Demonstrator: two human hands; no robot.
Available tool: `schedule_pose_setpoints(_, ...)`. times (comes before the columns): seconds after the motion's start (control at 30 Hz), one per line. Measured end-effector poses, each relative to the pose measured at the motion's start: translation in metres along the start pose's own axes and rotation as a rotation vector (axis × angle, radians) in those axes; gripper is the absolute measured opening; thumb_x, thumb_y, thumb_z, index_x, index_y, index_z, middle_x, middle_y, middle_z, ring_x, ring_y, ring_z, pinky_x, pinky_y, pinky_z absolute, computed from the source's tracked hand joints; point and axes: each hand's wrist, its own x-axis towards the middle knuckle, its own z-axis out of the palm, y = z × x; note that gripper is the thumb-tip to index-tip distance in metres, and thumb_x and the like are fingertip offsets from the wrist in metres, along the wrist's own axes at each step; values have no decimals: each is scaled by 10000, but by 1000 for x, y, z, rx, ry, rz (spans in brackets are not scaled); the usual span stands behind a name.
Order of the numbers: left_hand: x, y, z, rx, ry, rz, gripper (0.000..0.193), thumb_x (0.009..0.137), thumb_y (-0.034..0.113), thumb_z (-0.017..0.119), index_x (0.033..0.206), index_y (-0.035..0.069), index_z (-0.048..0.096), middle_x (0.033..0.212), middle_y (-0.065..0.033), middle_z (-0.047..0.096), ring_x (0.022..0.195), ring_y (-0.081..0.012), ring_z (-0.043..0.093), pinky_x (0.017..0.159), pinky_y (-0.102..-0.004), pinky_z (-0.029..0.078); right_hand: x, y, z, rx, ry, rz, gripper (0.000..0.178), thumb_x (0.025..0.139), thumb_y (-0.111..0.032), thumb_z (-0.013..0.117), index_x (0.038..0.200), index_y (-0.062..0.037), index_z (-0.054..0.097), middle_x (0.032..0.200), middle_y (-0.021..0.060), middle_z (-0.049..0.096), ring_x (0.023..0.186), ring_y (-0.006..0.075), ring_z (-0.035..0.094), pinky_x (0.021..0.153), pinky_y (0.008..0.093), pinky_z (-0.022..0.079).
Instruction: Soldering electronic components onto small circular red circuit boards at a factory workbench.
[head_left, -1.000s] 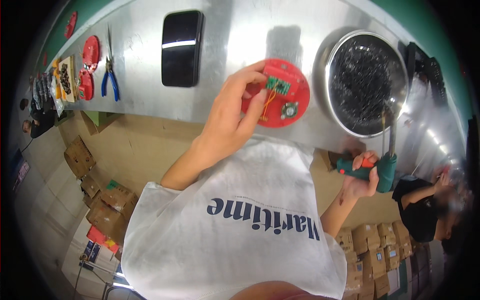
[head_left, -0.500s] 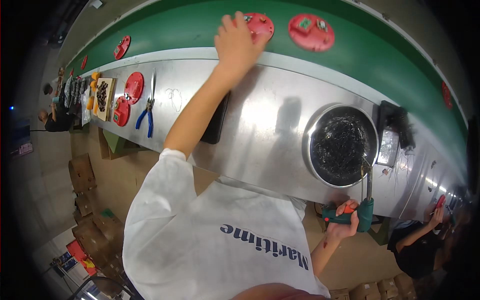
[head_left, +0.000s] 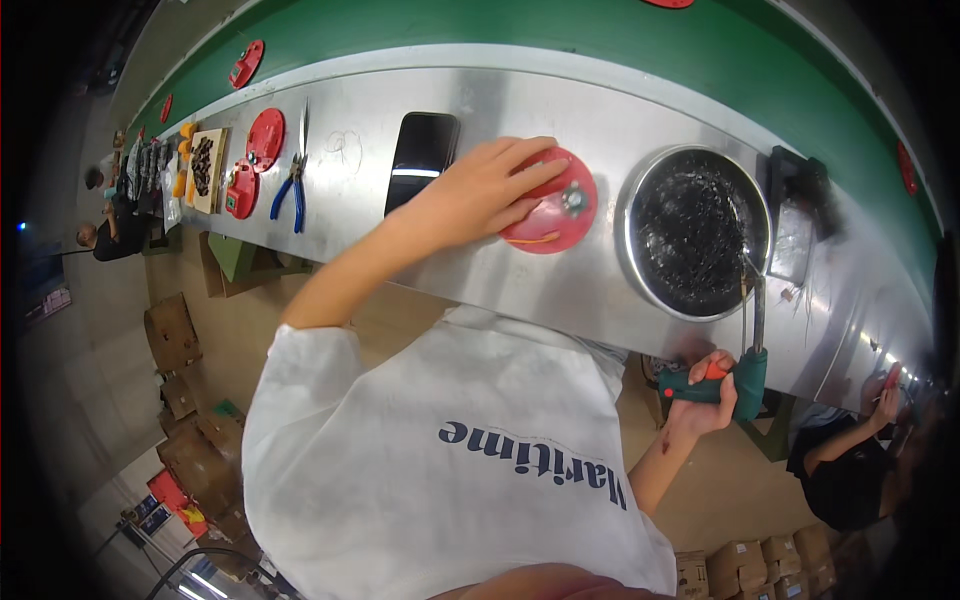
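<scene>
Holding a red plate (head_left: 560, 215) on or above the silver desk (head_left: 540, 100) (I cannot tell which), between the black phone (head_left: 425, 150) and the metal bowl (head_left: 627, 230), the left hand (head_left: 487, 195) spreads over the plate's left side while the right hand (head_left: 708, 411) curls around a green tool (head_left: 747, 385) by the bowl.

The desk (head_left: 520, 100) was made of smooth metal, in which light was softly reflected. The red disc (head_left: 568, 230) was apparently formed of slightly glossy plastic. The bowl (head_left: 632, 268) was finished in shiny metal. The phone (head_left: 425, 138) was faced with glossy black. The green tool (head_left: 750, 388) was seemingly cased in plastic, the shirt (head_left: 400, 410) sewn of matt cloth.
</scene>
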Motion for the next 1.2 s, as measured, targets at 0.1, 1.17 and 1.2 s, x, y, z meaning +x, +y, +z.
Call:
schedule_pose_setpoints(0.1,-34,20,-3,163,329,-286,542,804,224,686,1301,90,514,1335,-145,483,1217,-391,444,1007,-498,360,-1,-1,0,-2,50,25,238,850,-189,512,958,23,512,987,148,522,673,196,485,623,296,395)
schedule_pose_setpoints(1.17,119,69,61,-131,152,250,75,732,102,717,796,62,716,1026,-55,642,927,-217,580,812,-339,450,-2,2,3,103,-1,39,221,853,-187,506,946,13,510,1014,146,517,686,189,476,638,297,392)
schedule_pose_setpoints(1.2,117,68,62,-130,155,244,75,732,102,717,796,62,716,1026,-55,642,927,-217,580,812,-339,450,-1,2,4,101,-13,41,220,853,-186,505,946,14,510,1014,146,517,688,193,477,638,297,393)
